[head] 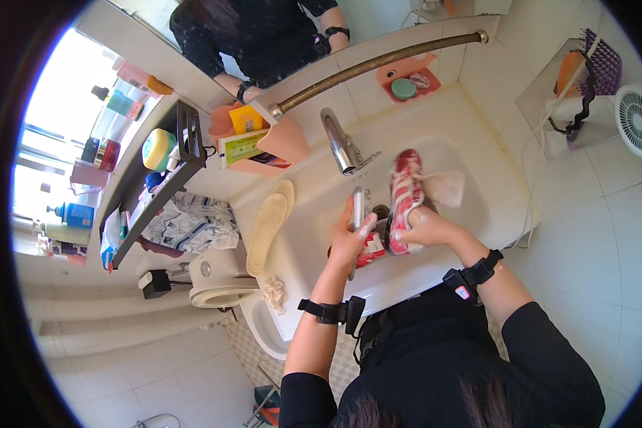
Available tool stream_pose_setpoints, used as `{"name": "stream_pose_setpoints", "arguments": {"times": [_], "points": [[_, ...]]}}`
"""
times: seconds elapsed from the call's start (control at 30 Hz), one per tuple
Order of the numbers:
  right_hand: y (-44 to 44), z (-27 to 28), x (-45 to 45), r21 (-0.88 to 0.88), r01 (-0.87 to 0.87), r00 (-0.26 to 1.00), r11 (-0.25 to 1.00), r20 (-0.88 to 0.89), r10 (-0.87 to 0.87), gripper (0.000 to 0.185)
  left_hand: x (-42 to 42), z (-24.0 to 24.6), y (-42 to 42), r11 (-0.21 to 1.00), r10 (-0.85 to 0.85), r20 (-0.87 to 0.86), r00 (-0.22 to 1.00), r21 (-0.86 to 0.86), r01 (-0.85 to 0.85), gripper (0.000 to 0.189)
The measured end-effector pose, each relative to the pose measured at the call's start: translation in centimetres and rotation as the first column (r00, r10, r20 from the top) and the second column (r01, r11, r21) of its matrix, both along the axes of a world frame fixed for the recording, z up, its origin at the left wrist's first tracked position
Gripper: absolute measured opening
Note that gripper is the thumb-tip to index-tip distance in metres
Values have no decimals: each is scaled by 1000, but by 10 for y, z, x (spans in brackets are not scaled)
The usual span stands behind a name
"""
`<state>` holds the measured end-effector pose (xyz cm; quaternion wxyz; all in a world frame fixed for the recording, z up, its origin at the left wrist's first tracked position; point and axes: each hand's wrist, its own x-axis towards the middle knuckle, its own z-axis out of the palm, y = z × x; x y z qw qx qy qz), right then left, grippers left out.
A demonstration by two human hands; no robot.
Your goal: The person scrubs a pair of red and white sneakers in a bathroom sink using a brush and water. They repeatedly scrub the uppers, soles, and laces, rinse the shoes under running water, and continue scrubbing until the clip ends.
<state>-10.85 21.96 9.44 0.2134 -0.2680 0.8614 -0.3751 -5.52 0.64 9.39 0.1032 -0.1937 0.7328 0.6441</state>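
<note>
My left hand grips a scrubbing brush with a light handle, held upright over the sink basin. My right hand holds a red-and-white striped shoe near its heel end, the fingers partly hidden in the opening. White suds cover the shoe, and foam clings to both hands. A second red-and-white shoe lies lower in the white sink, partly hidden by my left hand. Beside the held shoe a whitish flap or cloth sticks out; whether it belongs to the shoe I cannot tell.
A chrome faucet projects over the basin. Two pale insoles and a crumpled cloth lie on the sink's left ledge. A pink holder, a soap dish and a metal bar are on the back wall.
</note>
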Motion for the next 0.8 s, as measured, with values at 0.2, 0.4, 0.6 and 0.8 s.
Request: {"name": "stream_pose_setpoints", "arguments": {"times": [0.2,0.4,0.6,0.8], "points": [[-10,8,21,399,-205,885,894,-313,343,14,-3,-18,45,997,-29,96,995,76,22,44],[7,3,29,141,-166,841,976,-497,215,13,-7,-64,57,930,81,392,917,301,-211,17],[38,-7,37,-279,831,556,481,382,-738,57,-5,-75,58,811,260,334,906,434,-392,38],[26,-38,48,-128,991,111,36,946,305,55,-1,-71,75,843,219,132,967,473,-256,49]]}}
